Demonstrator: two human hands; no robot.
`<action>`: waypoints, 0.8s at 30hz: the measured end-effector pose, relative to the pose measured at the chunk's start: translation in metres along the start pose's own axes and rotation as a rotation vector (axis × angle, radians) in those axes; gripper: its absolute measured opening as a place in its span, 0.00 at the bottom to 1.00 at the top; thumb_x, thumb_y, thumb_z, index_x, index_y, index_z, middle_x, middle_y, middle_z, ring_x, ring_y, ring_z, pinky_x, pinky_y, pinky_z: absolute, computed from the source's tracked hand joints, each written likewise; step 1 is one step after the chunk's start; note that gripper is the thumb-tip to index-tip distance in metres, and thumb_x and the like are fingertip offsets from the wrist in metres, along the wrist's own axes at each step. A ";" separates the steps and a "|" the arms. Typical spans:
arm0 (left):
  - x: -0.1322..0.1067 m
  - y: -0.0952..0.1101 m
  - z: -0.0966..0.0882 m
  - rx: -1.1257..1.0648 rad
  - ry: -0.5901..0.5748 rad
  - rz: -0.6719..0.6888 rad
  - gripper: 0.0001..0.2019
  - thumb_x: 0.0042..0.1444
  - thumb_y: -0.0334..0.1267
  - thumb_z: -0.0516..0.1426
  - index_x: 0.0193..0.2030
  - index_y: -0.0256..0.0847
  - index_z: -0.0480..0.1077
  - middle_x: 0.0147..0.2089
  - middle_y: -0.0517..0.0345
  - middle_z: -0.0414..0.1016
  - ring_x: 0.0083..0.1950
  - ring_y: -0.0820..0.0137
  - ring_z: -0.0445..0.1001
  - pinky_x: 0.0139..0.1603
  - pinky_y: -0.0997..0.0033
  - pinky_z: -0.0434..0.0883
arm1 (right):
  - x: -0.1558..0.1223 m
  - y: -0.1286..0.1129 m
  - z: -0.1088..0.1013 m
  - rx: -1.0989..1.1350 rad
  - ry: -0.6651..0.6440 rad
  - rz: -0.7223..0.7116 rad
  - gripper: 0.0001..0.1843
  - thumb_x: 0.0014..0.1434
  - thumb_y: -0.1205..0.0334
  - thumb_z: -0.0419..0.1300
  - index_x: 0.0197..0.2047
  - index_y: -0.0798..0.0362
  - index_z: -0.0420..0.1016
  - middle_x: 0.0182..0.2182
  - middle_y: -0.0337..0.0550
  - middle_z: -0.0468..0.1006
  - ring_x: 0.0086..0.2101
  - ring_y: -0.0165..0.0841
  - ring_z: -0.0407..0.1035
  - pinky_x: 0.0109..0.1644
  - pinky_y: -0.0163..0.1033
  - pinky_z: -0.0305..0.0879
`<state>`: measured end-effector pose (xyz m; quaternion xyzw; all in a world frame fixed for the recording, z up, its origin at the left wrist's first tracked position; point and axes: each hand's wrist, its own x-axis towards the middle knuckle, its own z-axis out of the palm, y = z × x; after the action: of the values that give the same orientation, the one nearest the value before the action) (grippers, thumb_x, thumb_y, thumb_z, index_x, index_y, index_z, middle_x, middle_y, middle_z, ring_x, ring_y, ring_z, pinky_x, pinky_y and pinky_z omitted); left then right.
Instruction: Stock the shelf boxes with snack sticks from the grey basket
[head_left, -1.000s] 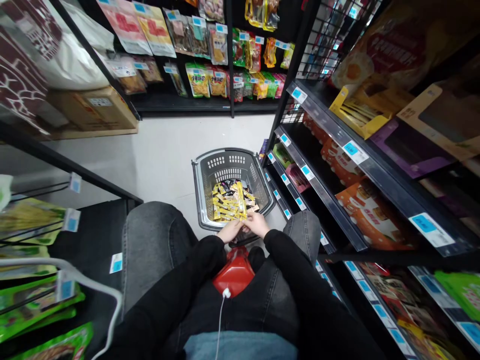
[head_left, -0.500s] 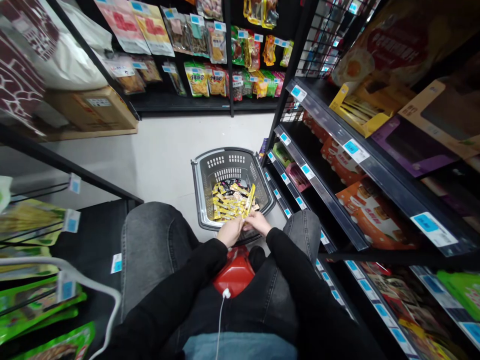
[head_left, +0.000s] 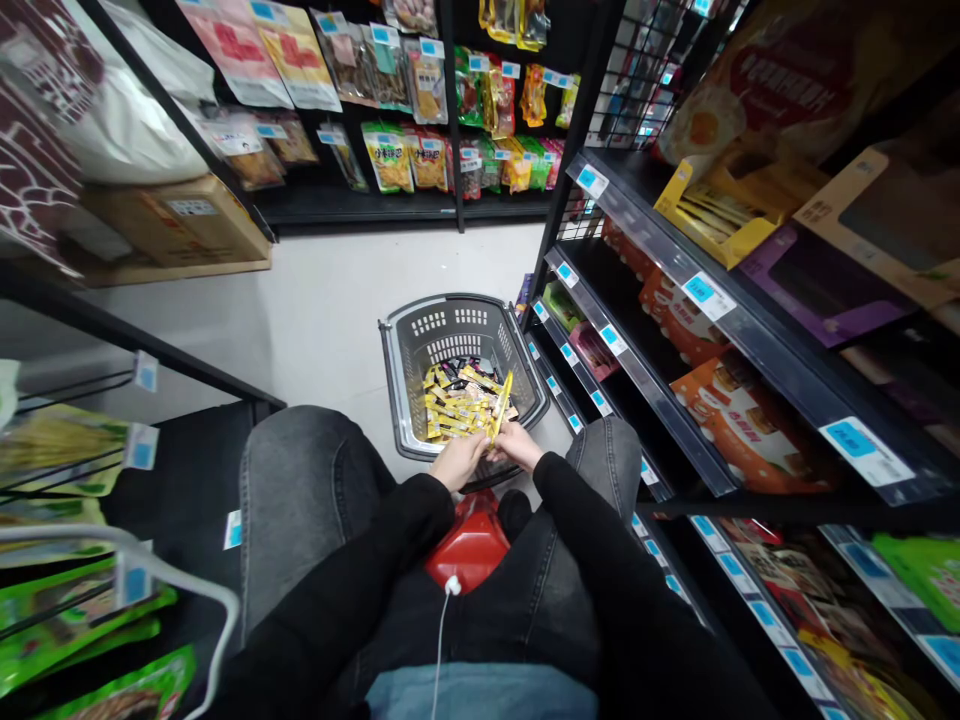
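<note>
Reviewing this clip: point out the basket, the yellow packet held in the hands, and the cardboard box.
Basket (head_left: 400, 388), head view: left rim.
Held yellow packet (head_left: 502, 408), head view: middle of its length.
Cardboard box (head_left: 184, 232), head view: surface below its white label.

Plain black sleeves are worn on both arms, full length, ended at the wrists. Legs are covered by faded grey-black jeans, washed paler at the knees, seam stitching visible. Blue-grey cloth is seen at the waist. Thin white cord, chunky white tip, seen over the lap; lower end cut off.
</note>
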<state>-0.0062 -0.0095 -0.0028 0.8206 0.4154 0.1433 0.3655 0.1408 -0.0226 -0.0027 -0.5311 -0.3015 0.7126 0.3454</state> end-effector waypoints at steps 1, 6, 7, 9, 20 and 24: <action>0.001 0.001 -0.001 0.009 0.018 -0.014 0.18 0.61 0.42 0.40 0.34 0.39 0.68 0.29 0.54 0.72 0.31 0.67 0.70 0.35 0.71 0.63 | 0.000 0.000 0.001 0.044 -0.008 -0.019 0.06 0.49 0.67 0.57 0.34 0.56 0.68 0.22 0.37 0.73 0.21 0.27 0.69 0.24 0.30 0.67; 0.005 0.006 -0.004 -0.113 0.086 -0.068 0.15 0.59 0.43 0.42 0.29 0.40 0.64 0.26 0.57 0.69 0.30 0.69 0.69 0.34 0.71 0.64 | 0.000 0.002 0.000 0.149 0.057 -0.094 0.08 0.54 0.59 0.56 0.33 0.55 0.64 0.21 0.38 0.72 0.21 0.28 0.70 0.23 0.31 0.67; 0.005 0.006 -0.004 -0.174 0.071 -0.089 0.15 0.58 0.44 0.43 0.28 0.40 0.63 0.24 0.59 0.68 0.28 0.69 0.68 0.32 0.71 0.64 | 0.002 0.003 0.000 0.123 0.097 -0.110 0.08 0.54 0.59 0.56 0.33 0.55 0.63 0.20 0.37 0.71 0.20 0.28 0.70 0.23 0.31 0.66; 0.005 0.007 -0.005 -0.323 0.018 -0.158 0.15 0.57 0.46 0.45 0.26 0.40 0.60 0.20 0.63 0.64 0.22 0.71 0.66 0.26 0.72 0.63 | 0.004 0.006 -0.001 0.075 0.136 -0.125 0.09 0.53 0.59 0.58 0.32 0.54 0.62 0.19 0.35 0.70 0.20 0.29 0.70 0.23 0.32 0.67; 0.005 0.002 -0.003 -0.175 0.031 -0.066 0.16 0.58 0.43 0.43 0.28 0.39 0.66 0.28 0.57 0.71 0.33 0.68 0.69 0.37 0.69 0.65 | -0.004 0.005 0.006 0.134 0.001 -0.139 0.12 0.41 0.65 0.63 0.30 0.55 0.66 0.22 0.34 0.71 0.21 0.24 0.64 0.25 0.29 0.61; 0.001 0.003 -0.001 -0.075 -0.009 0.023 0.17 0.61 0.42 0.42 0.42 0.39 0.68 0.39 0.51 0.75 0.40 0.66 0.72 0.41 0.70 0.65 | -0.002 0.008 0.008 0.252 -0.003 -0.118 0.11 0.38 0.73 0.58 0.29 0.56 0.64 0.19 0.32 0.68 0.19 0.22 0.60 0.22 0.28 0.56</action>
<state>-0.0044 -0.0093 -0.0006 0.8117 0.3985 0.1595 0.3961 0.1325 -0.0298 -0.0058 -0.4637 -0.2406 0.7241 0.4502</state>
